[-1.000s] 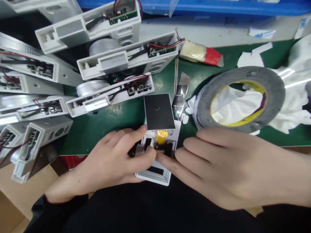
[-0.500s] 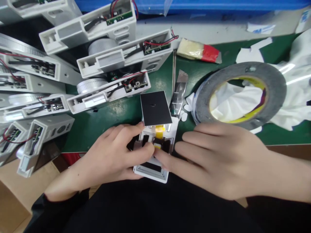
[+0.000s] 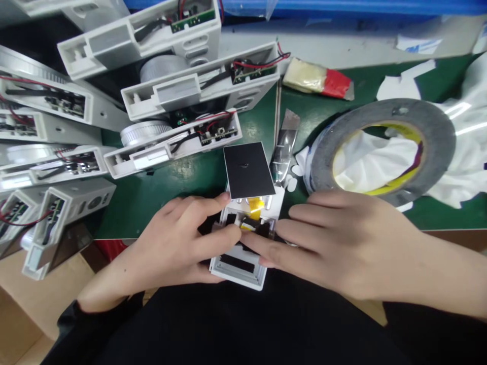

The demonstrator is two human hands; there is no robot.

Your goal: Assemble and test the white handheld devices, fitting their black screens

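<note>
A white device housing (image 3: 238, 274) sits at the table's front edge, its inner parts exposed. A black display panel (image 3: 249, 170) stands out from its far end, joined by a yellow-orange ribbon cable (image 3: 256, 207). My left hand (image 3: 178, 241) is closed around the housing's left side, with the thumb reaching over the inside. From the right, my right hand (image 3: 335, 243) reaches in with its index fingertip against my left thumb tip, near the cable's lower end. Its thumb touches the housing's right edge, and the other fingers are curled. What lies under the fingertips is hidden.
Several white device housings (image 3: 201, 94) with wires and circuit boards stand at the left. To the right lie a large grey tape roll (image 3: 437, 137), a brush-like piece with a red wrap (image 3: 337, 83) and a blade-like strip (image 3: 286, 144). A blue bin edge (image 3: 342, 7) runs along the back.
The view has shifted slightly. My left thumb and right index finger stay together inside the housing, with only a small shift of the right fingers.
</note>
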